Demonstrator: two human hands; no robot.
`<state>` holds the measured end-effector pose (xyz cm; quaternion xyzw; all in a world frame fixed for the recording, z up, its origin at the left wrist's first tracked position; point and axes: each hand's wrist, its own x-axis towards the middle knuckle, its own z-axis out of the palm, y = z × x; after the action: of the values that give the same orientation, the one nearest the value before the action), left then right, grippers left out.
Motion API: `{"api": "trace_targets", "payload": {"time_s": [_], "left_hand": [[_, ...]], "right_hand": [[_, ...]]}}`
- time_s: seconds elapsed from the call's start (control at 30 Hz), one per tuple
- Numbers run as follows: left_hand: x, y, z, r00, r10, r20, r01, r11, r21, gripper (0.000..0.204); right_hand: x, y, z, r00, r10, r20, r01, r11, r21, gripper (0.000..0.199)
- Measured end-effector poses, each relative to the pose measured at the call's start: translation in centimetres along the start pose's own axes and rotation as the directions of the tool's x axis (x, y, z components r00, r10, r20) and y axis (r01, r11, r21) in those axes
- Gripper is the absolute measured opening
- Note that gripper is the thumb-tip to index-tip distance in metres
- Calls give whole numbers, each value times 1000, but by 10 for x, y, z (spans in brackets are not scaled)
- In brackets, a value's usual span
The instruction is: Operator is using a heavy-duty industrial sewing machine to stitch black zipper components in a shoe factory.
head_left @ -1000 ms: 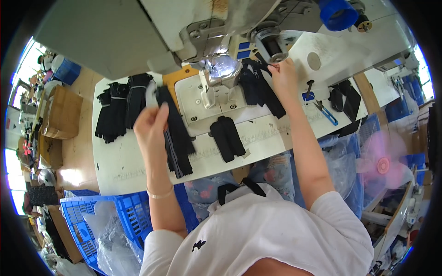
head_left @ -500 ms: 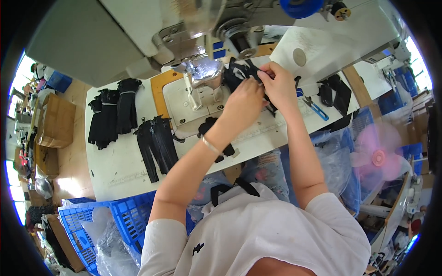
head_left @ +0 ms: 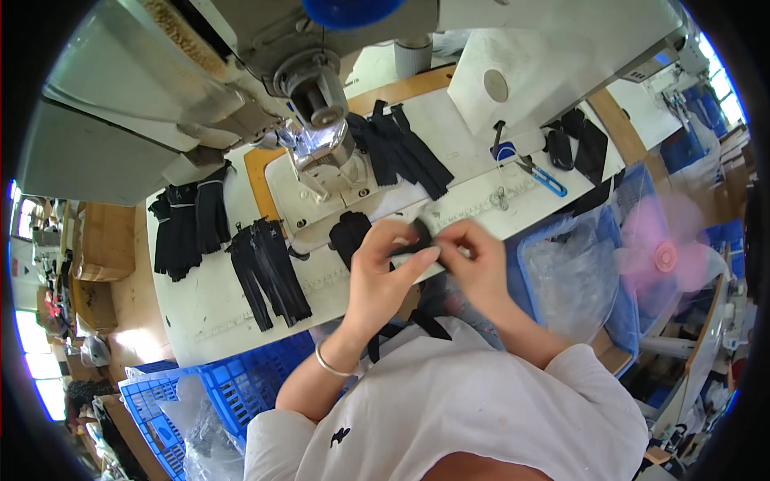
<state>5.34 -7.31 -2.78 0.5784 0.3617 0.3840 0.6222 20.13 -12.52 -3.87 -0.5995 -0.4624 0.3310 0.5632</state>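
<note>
In front of the sewing machine (head_left: 325, 156), near the table's front edge, my two hands meet over a black zipper (head_left: 420, 232), its outline smeared by motion. My left hand (head_left: 383, 280) curls its fingers and thumb around one part of it. Close beside it, my right hand (head_left: 477, 268) pinches the other part. Just left of my hands lies a small dark bundle (head_left: 348, 236). More black zippers (head_left: 409, 156) are spread to the right of the needle area. Others (head_left: 273, 272) lie left of the machine, near tied bundles of black zippers (head_left: 188, 220).
Blue-handled snips (head_left: 549, 183) and black pieces (head_left: 589, 152) lie at the table's right. A ruler strip (head_left: 473, 207) runs along the front. Blue crates (head_left: 241, 393) stand below left, a plastic-lined bin (head_left: 573, 280) below right. A pink fan (head_left: 664, 256) spins beyond it.
Both hands have come back from the zippers beside the machine toward the table's front edge, with a black zipper between them. The other zippers there now lie flat and uncovered.
</note>
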Motion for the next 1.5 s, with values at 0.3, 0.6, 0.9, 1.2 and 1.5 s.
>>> {"api": "trace_targets", "payload": {"time_s": [0.3,0.6,0.9,1.2,1.5], "left_hand": [[-50,-3,-36,953,51,-299,-37,998,51,11],[-2,-32,-65,841,491,-228,-1,424,906,27],[-1,-40,-63,824,480,-301,53,463,885,24],[-12,15,-59,950,19,-312,-58,991,-117,10],[-29,28,-52,950,51,-308,-78,994,-76,16]], "right_hand": [[-34,0,10,925,103,367,-94,995,-43,12],[-4,5,24,962,149,228,-152,988,-4,16],[0,7,35,958,183,219,-179,983,-39,15],[13,-20,45,936,-126,329,96,990,106,13],[15,-36,51,953,30,301,-29,1000,-8,13]]}}
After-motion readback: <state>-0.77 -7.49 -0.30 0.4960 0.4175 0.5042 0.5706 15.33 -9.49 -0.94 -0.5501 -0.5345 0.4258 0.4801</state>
